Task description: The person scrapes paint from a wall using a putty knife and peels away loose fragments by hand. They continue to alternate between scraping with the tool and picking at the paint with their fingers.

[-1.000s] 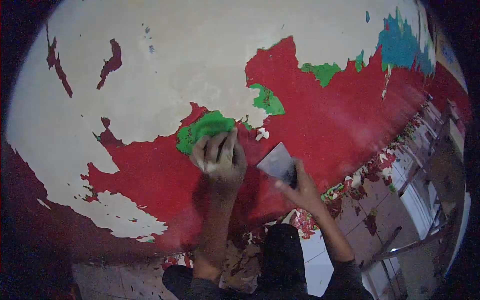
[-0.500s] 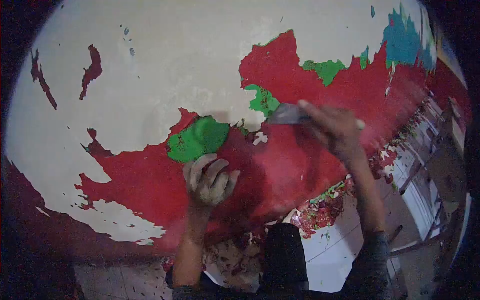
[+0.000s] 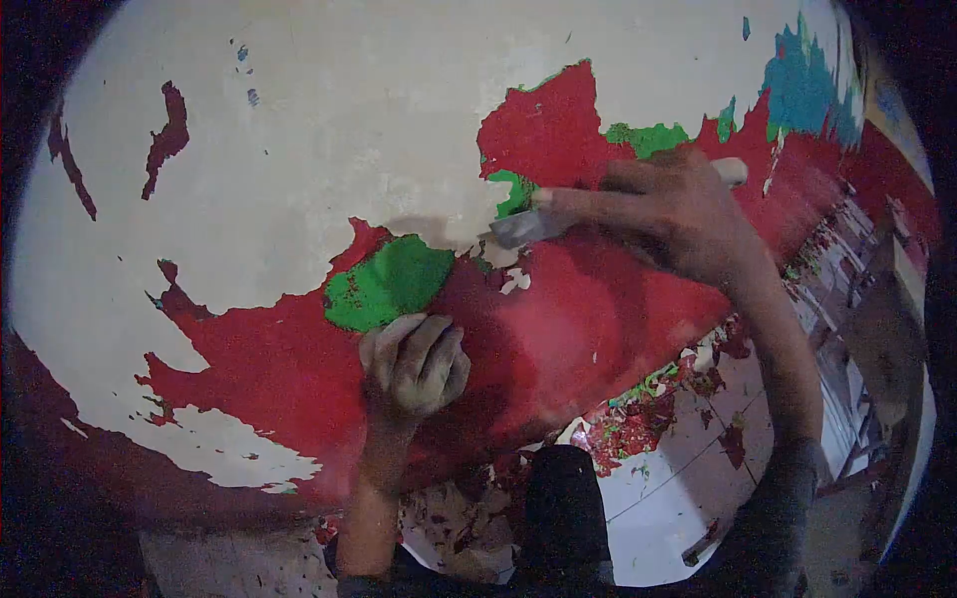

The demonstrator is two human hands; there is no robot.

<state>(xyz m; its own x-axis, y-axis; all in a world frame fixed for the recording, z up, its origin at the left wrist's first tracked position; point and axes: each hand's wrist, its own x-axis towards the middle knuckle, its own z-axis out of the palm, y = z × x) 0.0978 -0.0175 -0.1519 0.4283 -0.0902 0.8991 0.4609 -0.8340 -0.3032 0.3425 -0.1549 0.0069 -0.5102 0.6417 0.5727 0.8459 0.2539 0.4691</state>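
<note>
A wall fills most of the view, with pale bare plaster above and peeling red paint below. My right hand grips a metal scraper, whose blade lies against the wall at the edge of the red paint, beside a small green patch. My left hand rests against the red paint with curled, dusty fingers, just below a larger green patch. It holds nothing that I can see.
Paint flakes litter the tiled floor at the foot of the wall. A teal paint patch shows at the upper right. My dark-clothed leg is at the bottom centre. Furniture stands along the right edge.
My right hand carried the scraper from low beside the left hand up to the paint edge near the small green patch. My left hand slid down off the large green patch.
</note>
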